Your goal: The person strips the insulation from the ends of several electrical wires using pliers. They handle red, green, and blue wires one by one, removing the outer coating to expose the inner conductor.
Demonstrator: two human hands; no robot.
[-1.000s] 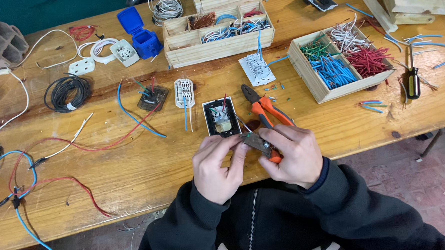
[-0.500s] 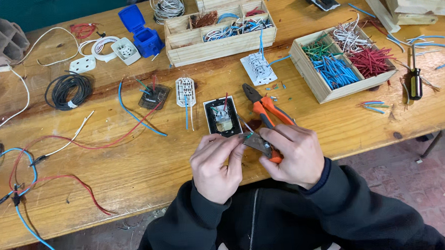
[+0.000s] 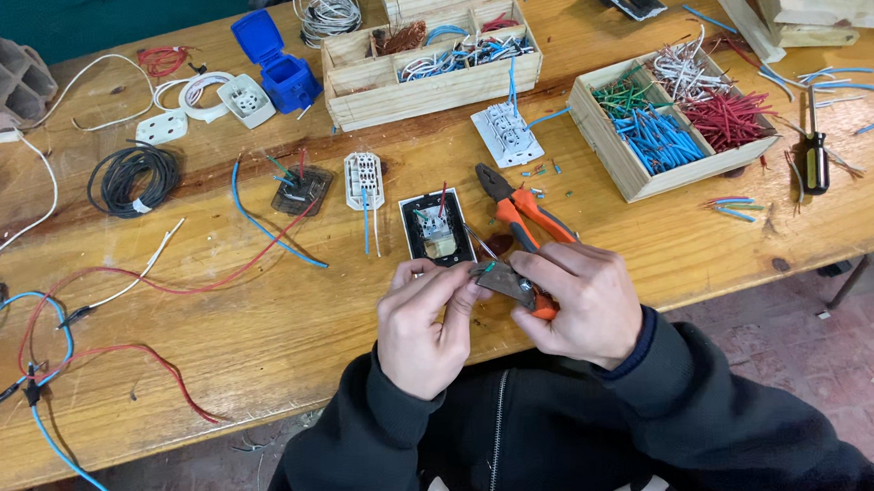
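My right hand (image 3: 579, 301) grips a small orange-handled cutting tool (image 3: 513, 283) over the front edge of the wooden workbench (image 3: 263, 312). My left hand (image 3: 423, 320) pinches a short green wire (image 3: 488, 268) at the tool's jaws. Just beyond my hands lies a black socket module (image 3: 436, 226) with a red wire sticking up. Orange-handled pliers (image 3: 520, 210) lie to its right, untouched.
A white socket insert (image 3: 363, 178) and a dark module (image 3: 300, 189) lie left of the black one. A wooden tray of coloured wire pieces (image 3: 669, 118) sits right, another tray (image 3: 429, 54) behind, a screwdriver (image 3: 814, 158) far right. A black cable coil (image 3: 133, 177) and loose wires lie left.
Both hands have stayed close together at the bench edge, with only small finger shifts around the tool and wire. Nothing else on the bench has moved.
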